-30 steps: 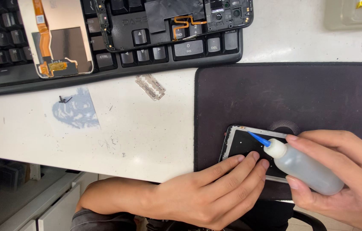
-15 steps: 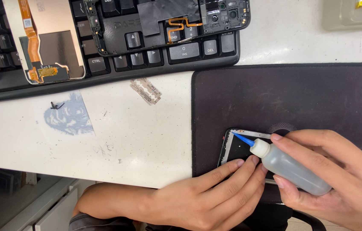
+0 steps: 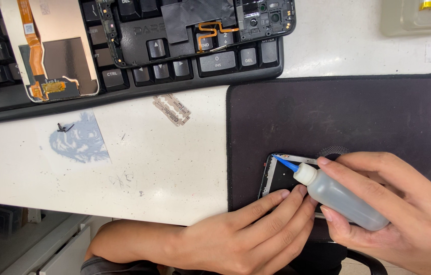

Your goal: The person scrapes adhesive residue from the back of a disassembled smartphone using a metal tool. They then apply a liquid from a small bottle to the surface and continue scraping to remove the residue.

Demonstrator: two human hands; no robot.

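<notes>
Phone repair bench: opened phone parts point(image 3: 195, 30), razor blade point(image 3: 172, 109), work mat point(image 3: 338, 117).

A white speckled worktop point(image 3: 174, 168) under even bright light carries a black keyboard point(image 3: 124, 76) at its far edge and a dark mat point(image 3: 338, 117) on the right, while pale cabinet fronts point(image 3: 47, 244) stand below its near edge.

I've got a small translucent squeeze bottle point(image 3: 345, 199) tilted low, its blue needle tip point(image 3: 283, 162) on the far left corner of a phone frame point(image 3: 281, 178) lying flat, near edge of the dark mat point(image 3: 338, 117).
</notes>
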